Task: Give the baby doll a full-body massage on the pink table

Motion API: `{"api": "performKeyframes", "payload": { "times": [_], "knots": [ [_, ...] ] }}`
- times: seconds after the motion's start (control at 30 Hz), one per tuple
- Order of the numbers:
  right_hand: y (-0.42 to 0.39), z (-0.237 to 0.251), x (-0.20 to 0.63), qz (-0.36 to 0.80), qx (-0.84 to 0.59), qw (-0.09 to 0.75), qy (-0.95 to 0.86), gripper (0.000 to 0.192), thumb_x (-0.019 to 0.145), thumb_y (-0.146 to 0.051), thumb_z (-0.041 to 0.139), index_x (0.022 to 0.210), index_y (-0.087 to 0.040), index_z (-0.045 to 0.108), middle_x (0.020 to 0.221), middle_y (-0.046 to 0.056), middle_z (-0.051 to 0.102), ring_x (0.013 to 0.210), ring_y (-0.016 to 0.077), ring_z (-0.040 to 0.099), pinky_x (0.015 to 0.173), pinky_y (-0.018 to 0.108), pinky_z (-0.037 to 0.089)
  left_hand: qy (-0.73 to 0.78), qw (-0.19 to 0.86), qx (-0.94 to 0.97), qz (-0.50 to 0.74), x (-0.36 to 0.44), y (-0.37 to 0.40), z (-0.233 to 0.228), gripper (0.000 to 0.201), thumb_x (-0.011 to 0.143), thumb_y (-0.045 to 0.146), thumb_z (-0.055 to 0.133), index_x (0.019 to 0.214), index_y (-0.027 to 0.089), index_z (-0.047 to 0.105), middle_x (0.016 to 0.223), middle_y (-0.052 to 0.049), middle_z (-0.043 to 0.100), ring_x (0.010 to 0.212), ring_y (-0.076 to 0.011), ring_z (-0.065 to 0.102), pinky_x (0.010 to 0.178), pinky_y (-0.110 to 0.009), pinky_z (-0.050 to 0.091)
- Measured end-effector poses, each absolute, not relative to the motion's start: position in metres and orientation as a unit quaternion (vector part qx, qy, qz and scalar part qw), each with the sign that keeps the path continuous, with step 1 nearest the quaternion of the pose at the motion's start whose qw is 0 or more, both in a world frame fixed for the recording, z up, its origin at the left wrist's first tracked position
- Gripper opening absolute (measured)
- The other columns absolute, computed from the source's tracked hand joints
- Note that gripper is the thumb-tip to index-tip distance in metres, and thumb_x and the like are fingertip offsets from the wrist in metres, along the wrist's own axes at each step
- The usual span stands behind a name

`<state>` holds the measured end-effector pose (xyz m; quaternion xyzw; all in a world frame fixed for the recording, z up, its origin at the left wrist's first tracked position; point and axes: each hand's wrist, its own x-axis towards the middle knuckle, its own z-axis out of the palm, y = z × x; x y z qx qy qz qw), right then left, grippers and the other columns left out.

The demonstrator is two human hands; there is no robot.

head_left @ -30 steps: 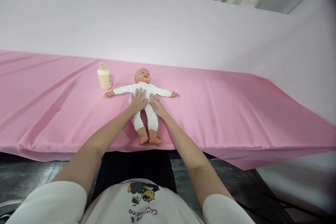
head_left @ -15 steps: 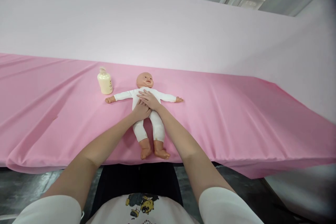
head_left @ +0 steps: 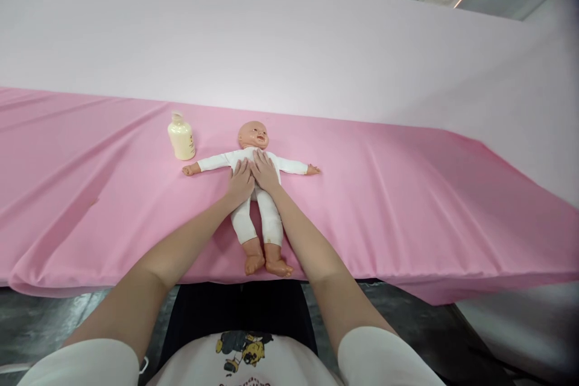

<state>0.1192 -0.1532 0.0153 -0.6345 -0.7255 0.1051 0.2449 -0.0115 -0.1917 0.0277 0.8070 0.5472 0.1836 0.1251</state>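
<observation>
Lying on its back on the pink cloth [head_left: 407, 193], the doll [head_left: 253, 193] has its head toward 12 o'clock and its bare feet toward 6 o'clock, near the front edge of the table. Its long axis runs almost straight away from the person, and its two arms are spread out to 9 and 3 o'clock. Both hands rest flat on the doll's chest, side by side and touching each other along the thumbs. The left hand [head_left: 239, 180] covers the 9 o'clock half of the chest, and the right hand [head_left: 265, 172] covers the 3 o'clock half, a little higher toward the neck. The fingers are stretched and held together, pointing to 12 o'clock; the hands are not closed around anything, they only press or lie on the white suit. So the doll is directly under both palms, and neither hand is clearly nearer, though the right one reaches slightly further up. A cream bottle [head_left: 181, 137] stands upright at about 10 o'clock from the hands, just beyond the doll's outstretched arm on that side, not touching it. The left hand is the nearer one to the bottle.
</observation>
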Motion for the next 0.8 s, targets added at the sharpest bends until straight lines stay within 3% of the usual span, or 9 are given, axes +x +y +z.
{"api": "performKeyframes", "payload": {
  "times": [0.2, 0.37, 0.5, 0.6, 0.67, 0.8],
  "knots": [
    [-0.168, 0.012, 0.118, 0.098, -0.674, 0.251, -0.688, 0.074, 0.102, -0.046, 0.031, 0.162, -0.005, 0.020, 0.171, 0.020, 0.019, 0.161, 0.0332, 0.017, 0.130, 0.053, 0.014, 0.557, 0.155, 0.785, 0.223, -0.013, -0.183, 0.022, 0.060, 0.105, 0.029, 0.020, 0.160, 0.009, 0.031, 0.170, -0.013, 0.025, 0.160, -0.0299, 0.018, 0.129, -0.054, 0.024],
    [-0.188, 0.007, 0.115, 0.096, -0.677, 0.229, -0.693, 0.073, 0.100, -0.035, 0.032, 0.160, 0.004, 0.018, 0.170, 0.025, 0.014, 0.161, 0.0368, 0.014, 0.130, 0.057, 0.014, 0.535, 0.133, 0.792, 0.265, -0.011, -0.186, 0.020, 0.061, 0.104, 0.033, 0.026, 0.158, 0.007, 0.035, 0.169, -0.017, 0.024, 0.160, -0.0337, 0.017, 0.128, -0.058, 0.021],
    [-0.203, 0.000, 0.115, 0.080, -0.604, 0.206, -0.765, 0.072, 0.095, -0.030, 0.044, 0.162, -0.009, 0.027, 0.171, 0.018, 0.018, 0.161, 0.0374, 0.013, 0.128, 0.065, 0.009, 0.447, 0.102, 0.854, 0.247, -0.012, -0.195, 0.028, 0.059, 0.103, 0.031, 0.029, 0.158, 0.013, 0.037, 0.169, -0.011, 0.027, 0.160, -0.0274, 0.019, 0.130, -0.051, 0.018],
    [-0.209, -0.003, 0.119, 0.062, -0.501, 0.193, -0.841, 0.066, 0.094, -0.026, 0.048, 0.159, -0.018, 0.038, 0.168, 0.011, 0.030, 0.160, 0.0329, 0.019, 0.131, 0.061, 0.002, 0.370, 0.090, 0.897, 0.224, -0.014, -0.198, 0.036, 0.054, 0.103, 0.029, 0.029, 0.152, 0.019, 0.049, 0.166, -0.003, 0.037, 0.160, -0.0237, 0.021, 0.131, -0.049, 0.016],
    [-0.210, -0.002, 0.124, 0.074, -0.467, 0.207, -0.856, 0.063, 0.093, -0.022, 0.048, 0.156, -0.018, 0.043, 0.164, 0.011, 0.040, 0.157, 0.0314, 0.029, 0.132, 0.059, 0.007, 0.358, 0.097, 0.905, 0.206, -0.015, -0.197, 0.039, 0.050, 0.103, 0.030, 0.031, 0.145, 0.022, 0.058, 0.161, -0.001, 0.045, 0.159, -0.0240, 0.025, 0.131, -0.051, 0.014],
    [-0.208, 0.005, 0.133, 0.128, -0.449, 0.270, -0.842, 0.058, 0.085, -0.017, 0.055, 0.143, -0.015, 0.059, 0.148, 0.013, 0.060, 0.145, 0.0319, 0.047, 0.125, 0.056, 0.031, 0.369, 0.138, 0.898, 0.194, -0.013, -0.186, 0.039, 0.048, 0.104, 0.036, 0.032, 0.139, 0.026, 0.063, 0.156, 0.001, 0.052, 0.156, -0.0243, 0.032, 0.130, -0.055, 0.015]
  ]
}}
